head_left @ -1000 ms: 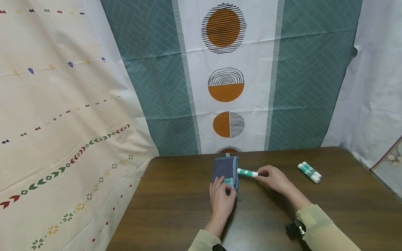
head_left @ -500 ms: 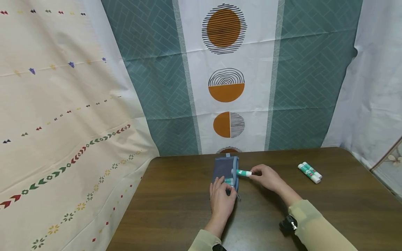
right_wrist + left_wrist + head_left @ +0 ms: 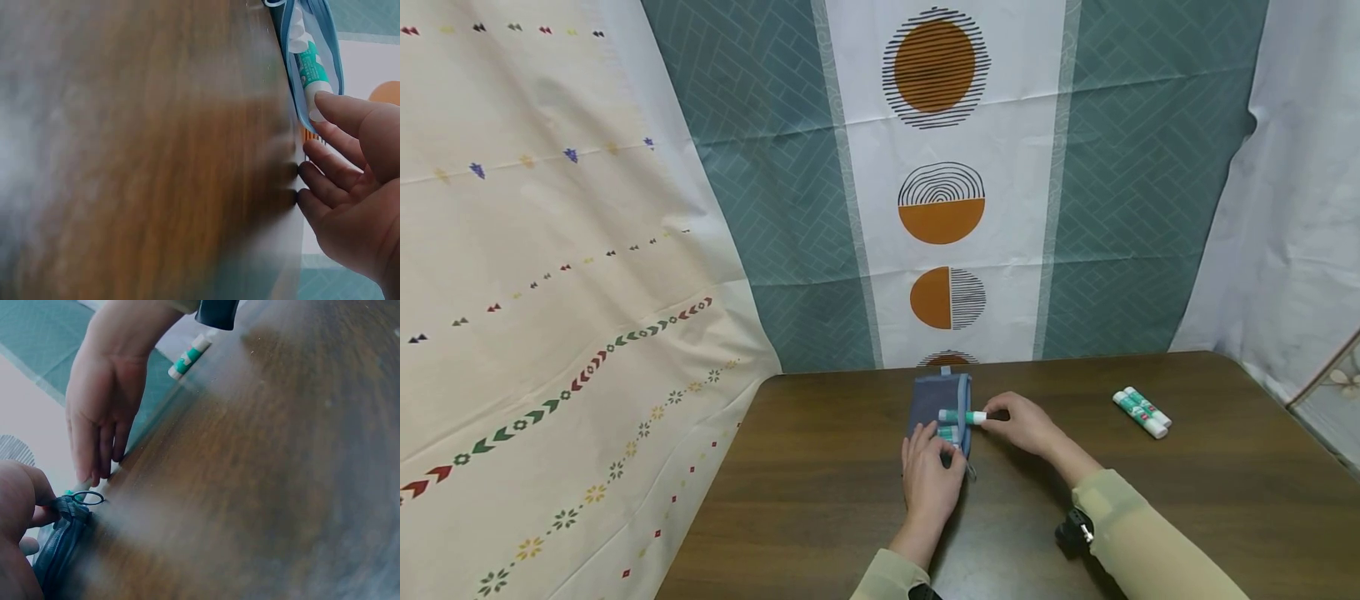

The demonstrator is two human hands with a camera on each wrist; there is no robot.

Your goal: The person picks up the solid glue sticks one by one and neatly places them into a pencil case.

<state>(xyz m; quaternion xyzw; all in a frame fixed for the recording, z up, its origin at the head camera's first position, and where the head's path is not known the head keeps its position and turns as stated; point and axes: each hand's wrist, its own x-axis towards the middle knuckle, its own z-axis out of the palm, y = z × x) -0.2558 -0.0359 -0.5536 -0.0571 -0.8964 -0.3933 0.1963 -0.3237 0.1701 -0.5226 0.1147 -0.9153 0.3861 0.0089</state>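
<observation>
A blue zippered pouch [image 3: 929, 393] with a see-through front lies near the table's far edge, its mouth facing right. My left hand [image 3: 931, 483] holds its near end; the left wrist view shows fingers pinching the edge of the pouch [image 3: 60, 540] beside a zip-pull ring [image 3: 87, 498]. Thumb and fingertips of my right hand [image 3: 1026, 427] pinch the white end of a green-and-white glue stick [image 3: 976, 417], most of which is inside the mouth. Another glue stick [image 3: 948, 434] shows inside, nearer me. In the right wrist view, white ends [image 3: 298, 42] sit beside the held glue stick [image 3: 310, 67].
Two more glue sticks [image 3: 1141, 412] lie side by side on the brown wooden table [image 3: 820, 467], to the right of my right hand. Patterned cloth [image 3: 955, 167] hangs behind the table's far edge. A black wrist device [image 3: 1075, 533] is on my right wrist.
My right hand has moved left, sliding the glue stick from outside the pouch's mouth to mostly inside. My left hand has stayed in place on the pouch.
</observation>
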